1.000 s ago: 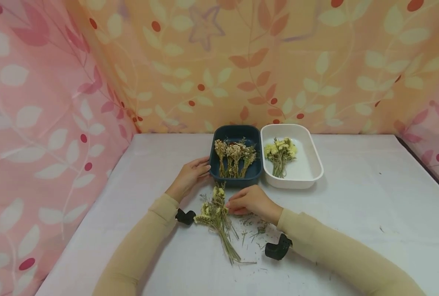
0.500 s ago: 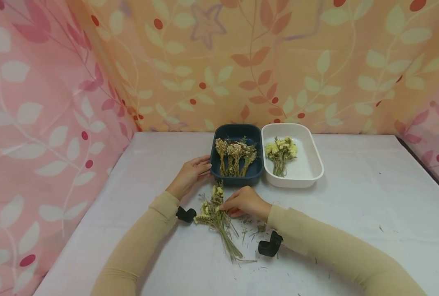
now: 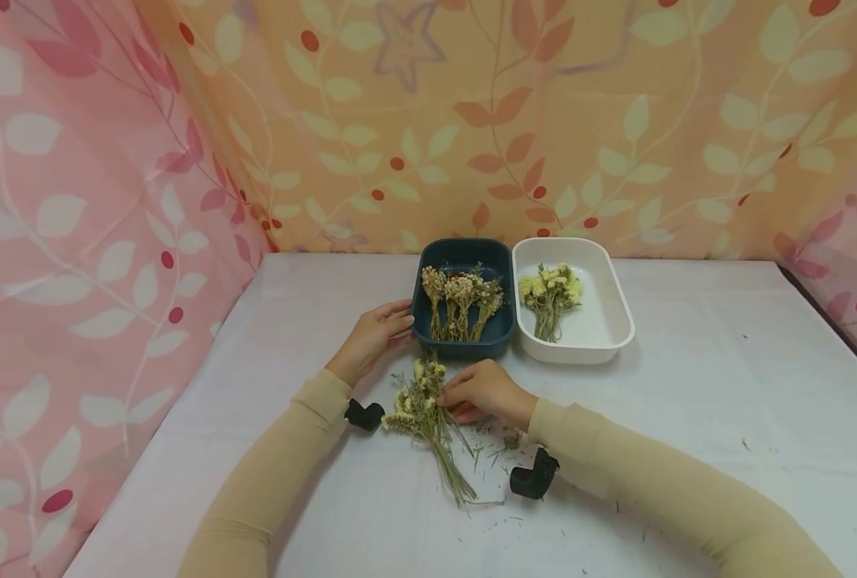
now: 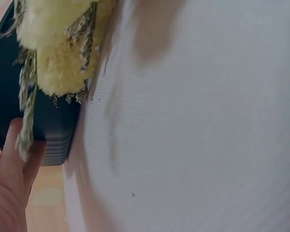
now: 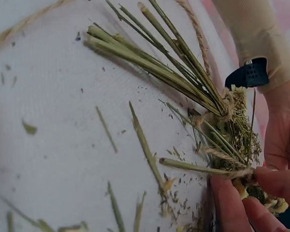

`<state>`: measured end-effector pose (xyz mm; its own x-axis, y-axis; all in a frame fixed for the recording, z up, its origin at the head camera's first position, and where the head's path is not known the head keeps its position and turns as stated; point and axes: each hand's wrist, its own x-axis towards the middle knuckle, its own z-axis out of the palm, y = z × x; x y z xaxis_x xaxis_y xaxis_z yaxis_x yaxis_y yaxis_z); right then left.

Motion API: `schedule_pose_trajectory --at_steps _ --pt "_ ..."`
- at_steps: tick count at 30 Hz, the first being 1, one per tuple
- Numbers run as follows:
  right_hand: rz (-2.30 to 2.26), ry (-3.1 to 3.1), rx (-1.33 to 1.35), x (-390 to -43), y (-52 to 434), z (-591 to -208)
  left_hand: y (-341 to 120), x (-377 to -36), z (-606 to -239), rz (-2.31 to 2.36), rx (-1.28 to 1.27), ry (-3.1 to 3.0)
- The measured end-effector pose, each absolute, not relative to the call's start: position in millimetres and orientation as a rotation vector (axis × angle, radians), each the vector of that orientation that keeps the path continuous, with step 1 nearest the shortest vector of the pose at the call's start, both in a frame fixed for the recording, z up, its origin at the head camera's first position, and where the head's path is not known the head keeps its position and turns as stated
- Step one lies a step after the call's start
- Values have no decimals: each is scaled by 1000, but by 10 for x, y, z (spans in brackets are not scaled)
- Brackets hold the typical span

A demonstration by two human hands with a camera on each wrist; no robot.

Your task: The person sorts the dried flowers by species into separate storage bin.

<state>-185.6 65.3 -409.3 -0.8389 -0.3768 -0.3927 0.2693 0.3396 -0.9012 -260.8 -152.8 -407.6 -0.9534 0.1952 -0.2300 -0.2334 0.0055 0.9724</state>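
A bunch of dried flowers [image 3: 423, 417] with yellow heads and long green stems lies on the white table [image 3: 688, 361]. My right hand [image 3: 452, 401] rests on its right side and pinches a sprig there. In the right wrist view its fingertips [image 5: 231, 203] grip a stem at the twine binding of the bunch [image 5: 193, 82]. My left hand [image 3: 391, 324] lies with straight fingers against the left wall of the dark blue tray [image 3: 460, 349]. The left wrist view shows those fingers [image 4: 12, 159] touching the tray's corner [image 4: 53, 140], with blurred yellow flower heads [image 4: 58, 48] close above.
The blue tray holds several beige dried sprigs [image 3: 460, 299]. Beside it on the right, a white tray [image 3: 596, 317] holds a yellow bunch [image 3: 550, 291]. Loose stem bits [image 3: 501, 449] litter the table by my right wrist. Patterned curtains close off the back and left.
My right hand has slid a little to the left, onto the bunch on the table. The left hand stays at the blue tray's side.
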Motion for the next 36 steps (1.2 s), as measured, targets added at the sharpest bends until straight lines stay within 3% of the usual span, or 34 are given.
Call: schedule_pose_trajectory --at_steps 12,36 --pt "-1425 2196 -147 -1845 529 -4111 -1512 -2603 -4076 2039 -26 1977" --pt "-1527 2093 -120 -1662 1031 -3956 -1528 -2625 -4064 2024 -62 1982"
